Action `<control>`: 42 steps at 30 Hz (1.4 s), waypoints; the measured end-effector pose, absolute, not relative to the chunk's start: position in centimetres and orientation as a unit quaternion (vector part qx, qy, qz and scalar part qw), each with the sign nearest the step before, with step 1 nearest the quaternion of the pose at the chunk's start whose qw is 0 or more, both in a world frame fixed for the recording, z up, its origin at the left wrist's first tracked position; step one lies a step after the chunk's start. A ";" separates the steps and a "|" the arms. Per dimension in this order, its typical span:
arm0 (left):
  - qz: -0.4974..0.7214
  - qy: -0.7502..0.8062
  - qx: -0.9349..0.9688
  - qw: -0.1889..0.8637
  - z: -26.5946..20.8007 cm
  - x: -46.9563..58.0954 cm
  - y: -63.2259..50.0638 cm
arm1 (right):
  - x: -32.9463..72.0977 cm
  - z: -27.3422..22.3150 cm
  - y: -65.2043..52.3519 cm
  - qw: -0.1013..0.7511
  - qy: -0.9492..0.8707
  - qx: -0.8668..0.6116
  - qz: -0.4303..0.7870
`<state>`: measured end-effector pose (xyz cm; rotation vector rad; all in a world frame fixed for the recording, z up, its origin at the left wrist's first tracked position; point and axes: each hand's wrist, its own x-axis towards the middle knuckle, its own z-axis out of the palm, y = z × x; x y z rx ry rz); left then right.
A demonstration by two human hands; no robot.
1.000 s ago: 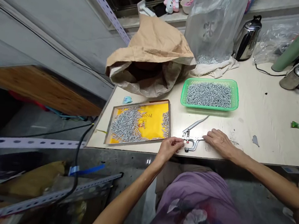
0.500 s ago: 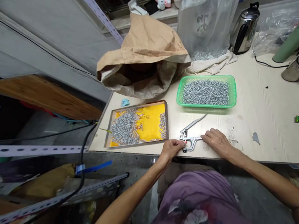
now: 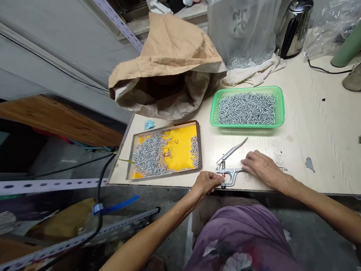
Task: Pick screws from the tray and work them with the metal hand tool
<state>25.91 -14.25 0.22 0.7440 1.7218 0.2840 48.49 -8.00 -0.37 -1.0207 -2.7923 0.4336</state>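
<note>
In front of the green basket [image 3: 215,109], the left hand [image 3: 207,182] is covering part of the hand pliers [image 3: 232,171], and anything between its fingertips is escaping sight. The right hand [image 3: 262,169] is hiding the lower handle's end. Behind the basket, the view's top edge is cutting off the clear bag [image 3: 242,26] and kettle [image 3: 298,25].

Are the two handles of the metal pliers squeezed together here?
No: the upper handle slants up and away from the lower handle, with a plain gap between them.
</note>
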 end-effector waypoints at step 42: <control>0.080 0.726 0.295 0.616 0.9 26.6 -14.1 | 49.5 0.3 -4.6 0.037 -0.949 -0.265 0.164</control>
